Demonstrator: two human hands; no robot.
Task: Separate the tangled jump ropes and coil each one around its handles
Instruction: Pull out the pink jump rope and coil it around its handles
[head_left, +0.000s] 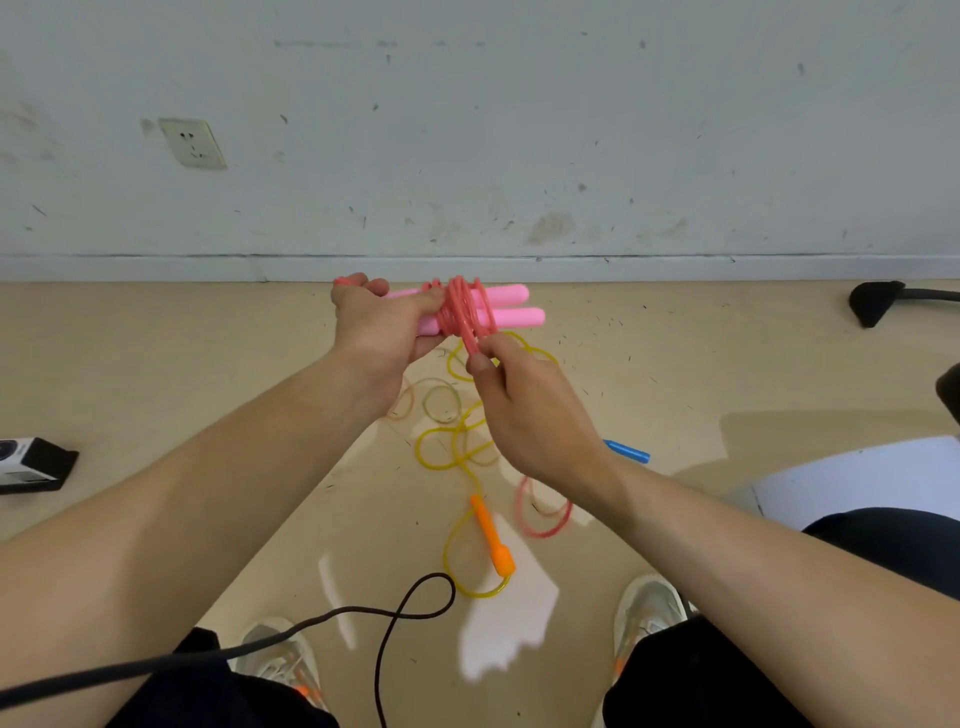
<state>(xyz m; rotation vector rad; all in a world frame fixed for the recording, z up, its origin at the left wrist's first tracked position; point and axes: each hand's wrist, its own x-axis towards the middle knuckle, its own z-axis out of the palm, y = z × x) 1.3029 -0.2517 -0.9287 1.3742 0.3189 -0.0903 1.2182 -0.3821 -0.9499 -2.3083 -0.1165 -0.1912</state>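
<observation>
Floor (208, 364) fills the lower frame. The yellow rope (441, 452) sprawls on it at centre in loose loops, below my hands. Left hand (376, 332), centre frame: grip curled round the left ends of the pink handles (511, 304). They're held side by side off the floor, long axis left-right, free ends pointing right. Right hand (524, 410) sits just below and right of them, its grip pinching the pink rope (460, 306) strand where it drops from the coil round the handles' middle. Right hand is nearer the strand; I judge the next wrap crosses the handles' axis. Loose pink loop (543, 534) lower right of centre, probably unwound tail. Orange handle (492, 535) below centre, near vertical. Blue handle (626, 451) right, partly behind the wrist.
</observation>
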